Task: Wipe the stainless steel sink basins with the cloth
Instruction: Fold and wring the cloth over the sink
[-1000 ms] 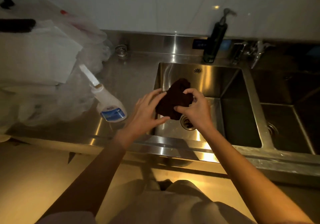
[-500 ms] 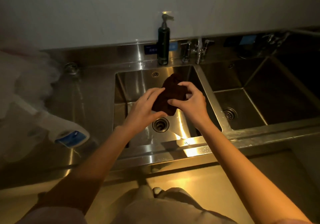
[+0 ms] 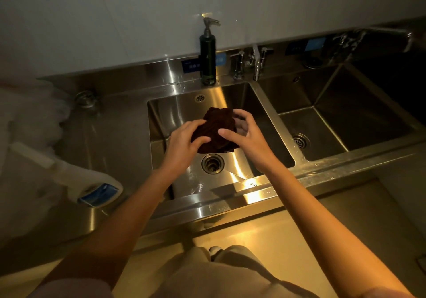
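A dark, bunched cloth (image 3: 216, 128) hangs in the air above the left sink basin (image 3: 175, 113), held by both hands. My left hand (image 3: 184, 145) pinches its lower left side. My right hand (image 3: 247, 140) grips its right side, fingers curled over the top edge. The round drain (image 3: 212, 163) lies just below the cloth. A second basin (image 3: 327, 122) with its own drain (image 3: 299, 140) sits to the right, past a steel divider. Both basins are shiny steel with wet spots on the front rim.
A dark soap pump bottle (image 3: 208, 60) stands behind the left basin, with faucet taps (image 3: 253, 63) to its right. A white spray bottle (image 3: 92, 187) lies on the left counter next to white plastic bags (image 3: 27, 122). A third dark basin (image 3: 380, 90) lies far right.
The view has swung to the right, bringing the right basins into sight. Both hands still hold the cloth over the left basin and have reworked their grip on it.
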